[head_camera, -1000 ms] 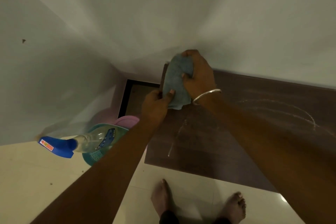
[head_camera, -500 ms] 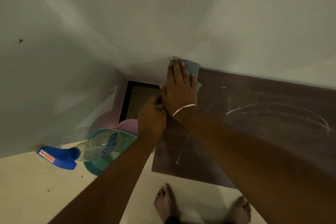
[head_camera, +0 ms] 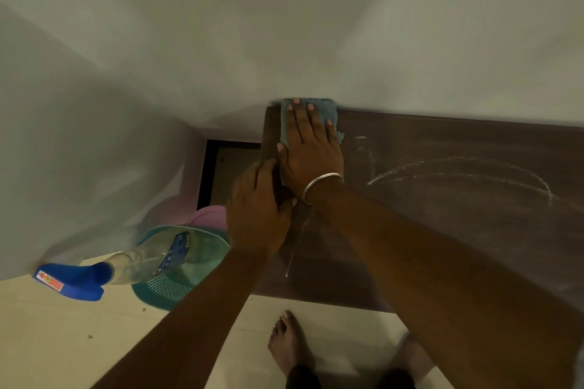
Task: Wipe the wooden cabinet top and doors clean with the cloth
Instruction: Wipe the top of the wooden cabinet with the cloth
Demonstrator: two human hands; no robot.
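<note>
Where cabinet top [head_camera: 442,215] meets wall, cloth [head_camera: 327,110] underlies right hand [head_camera: 311,151].

My right hand [head_camera: 311,148] pressed flat on the blue cloth [head_camera: 328,110] at the cabinet top's [head_camera: 458,224] back left corner, my left hand [head_camera: 257,215] gripping its left edge, spray bottle [head_camera: 136,262] lying over a teal basket [head_camera: 167,287] on the floor [head_camera: 47,341]

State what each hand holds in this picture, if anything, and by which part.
The right hand grips nothing: it presses the blue cloth flat on the cabinet top. The left hand curls over the cabinet's left edge.
</note>
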